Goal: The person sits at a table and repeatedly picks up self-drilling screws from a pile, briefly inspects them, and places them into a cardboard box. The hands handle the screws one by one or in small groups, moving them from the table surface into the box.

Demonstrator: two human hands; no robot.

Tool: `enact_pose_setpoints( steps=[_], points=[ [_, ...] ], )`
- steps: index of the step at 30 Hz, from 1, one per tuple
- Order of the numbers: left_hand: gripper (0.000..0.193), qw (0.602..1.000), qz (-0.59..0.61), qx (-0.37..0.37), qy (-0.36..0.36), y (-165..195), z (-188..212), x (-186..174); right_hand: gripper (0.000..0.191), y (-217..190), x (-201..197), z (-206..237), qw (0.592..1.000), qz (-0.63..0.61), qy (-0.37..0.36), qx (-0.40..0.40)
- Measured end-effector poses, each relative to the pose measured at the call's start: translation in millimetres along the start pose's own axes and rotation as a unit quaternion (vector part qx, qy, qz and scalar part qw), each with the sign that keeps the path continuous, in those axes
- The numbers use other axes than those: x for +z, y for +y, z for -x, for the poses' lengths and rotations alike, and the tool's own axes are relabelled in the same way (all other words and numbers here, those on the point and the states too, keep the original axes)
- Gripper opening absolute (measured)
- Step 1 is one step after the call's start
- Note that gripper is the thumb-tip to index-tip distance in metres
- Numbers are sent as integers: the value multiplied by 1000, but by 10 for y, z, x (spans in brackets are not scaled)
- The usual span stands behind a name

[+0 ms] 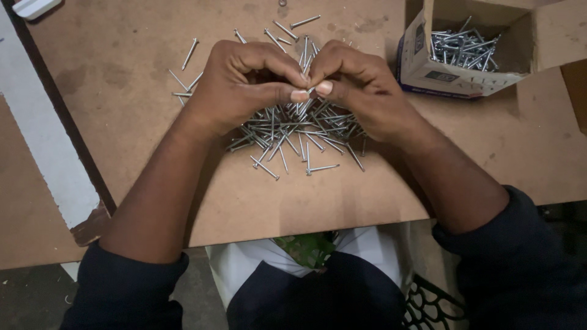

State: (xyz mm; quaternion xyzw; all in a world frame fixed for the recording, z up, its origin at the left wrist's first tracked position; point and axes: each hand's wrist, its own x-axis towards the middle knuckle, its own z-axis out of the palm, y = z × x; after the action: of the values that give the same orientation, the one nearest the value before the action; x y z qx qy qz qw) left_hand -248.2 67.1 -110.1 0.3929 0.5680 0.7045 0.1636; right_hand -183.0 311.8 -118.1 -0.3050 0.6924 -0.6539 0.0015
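Observation:
My left hand (pixel 241 85) and my right hand (pixel 358 85) meet thumb to thumb above a pile of silver nails (pixel 293 131) on a brown board (pixel 134 110). Both hands curl around a small bundle of nails (pixel 306 58) that stands up between the fingertips. Most of the bundle is hidden inside the fingers. Loose nails (pixel 189 55) lie scattered to the left of the pile and beyond it.
An open cardboard box (pixel 422 67) holding more nails (pixel 461 49) stands at the back right of the board. A white strip (pixel 43 146) runs along the left beside a dark gap. The board's near edge (pixel 306 229) is just above my lap.

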Motion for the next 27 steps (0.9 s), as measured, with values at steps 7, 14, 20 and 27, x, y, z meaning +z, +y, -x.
enact_pose_setpoints(
  steps=[7,14,20,27],
  points=[
    [16,1000,8,2,-7,-14,6,-10,8,42,-3,9,999,19,-2,-26],
    [16,999,31,0,-11,-26,-1,-4,8,24,25,30,999,23,11,-40],
    [14,997,70,-24,-1,-27,-3,20,7,7,48,41,997,42,24,-62],
    [13,995,97,-34,1,-14,0,34,8,-8,87,42,995,48,39,-72]
  ],
)
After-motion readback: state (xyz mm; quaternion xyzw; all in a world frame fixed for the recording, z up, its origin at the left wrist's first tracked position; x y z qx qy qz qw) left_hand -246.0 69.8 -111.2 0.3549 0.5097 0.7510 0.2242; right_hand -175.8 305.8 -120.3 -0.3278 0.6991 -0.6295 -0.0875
